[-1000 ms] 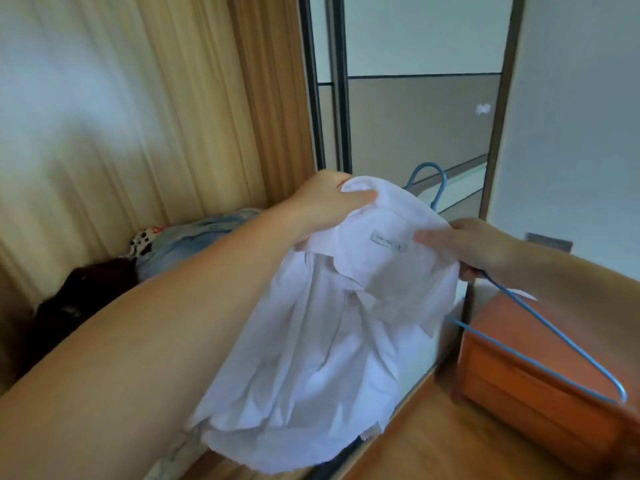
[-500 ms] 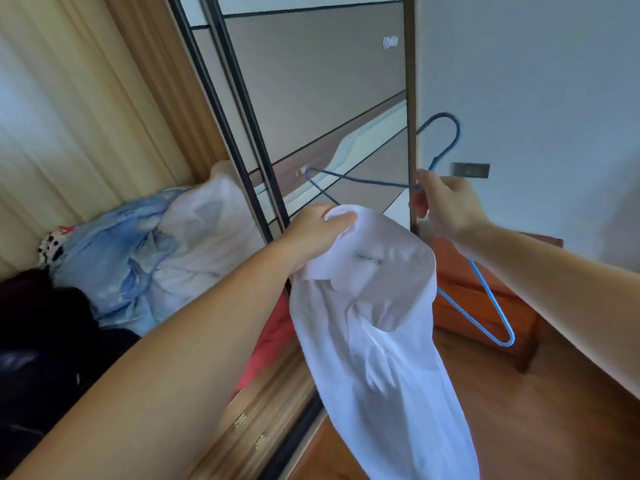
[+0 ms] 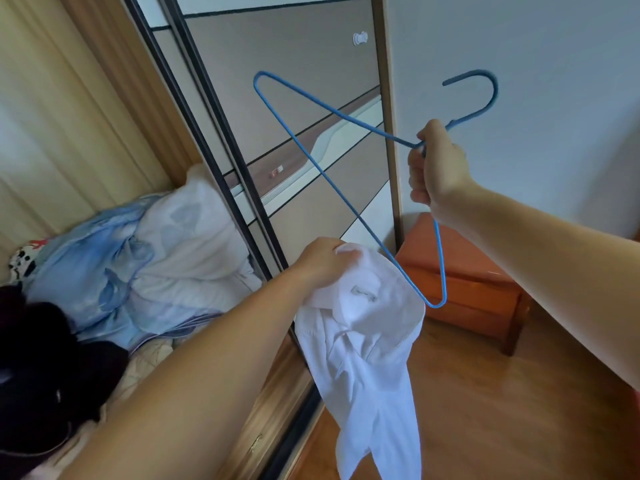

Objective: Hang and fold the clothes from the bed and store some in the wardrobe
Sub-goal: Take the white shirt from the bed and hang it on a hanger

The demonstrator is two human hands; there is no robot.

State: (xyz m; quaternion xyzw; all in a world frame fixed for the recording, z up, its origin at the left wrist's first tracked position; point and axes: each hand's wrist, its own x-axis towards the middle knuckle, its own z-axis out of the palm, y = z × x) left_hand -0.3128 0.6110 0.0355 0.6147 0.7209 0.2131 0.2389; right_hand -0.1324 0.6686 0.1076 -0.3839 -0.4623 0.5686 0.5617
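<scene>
Right hand (image 3: 437, 168) clenched around the neck of a blue wire hanger (image 3: 346, 188), just below the hook, holding it up at a tilt with the hook pointing right and one shoulder corner up toward the upper left. Left hand (image 3: 323, 263) gripping the collar of a white shirt (image 3: 367, 344), bunching the cloth in curled fingers. Lower corner of the hanger just beside the collar, one wire side passing behind its edge; contact between the two not clear. Beyond the hands, a sliding wardrobe door (image 3: 294, 109) with brown and pale panels in a dark frame, a small white fitting near its upper right. To the right, a plain pale wall (image 3: 536, 46), and below it an orange wooden cabinet (image 3: 464, 289) on a wooden floor (image 3: 485, 410). To the left, beige curtains (image 3: 62, 116) behind a bed (image 3: 156, 358) piled with a light blue and white quilt (image 3: 138, 265) and dark clothes (image 3: 45, 368). Shirt crisp white, collared, a small label showing inside the neck, body hanging limp and creased below the left hand, over the floor beside the wardrobe.
</scene>
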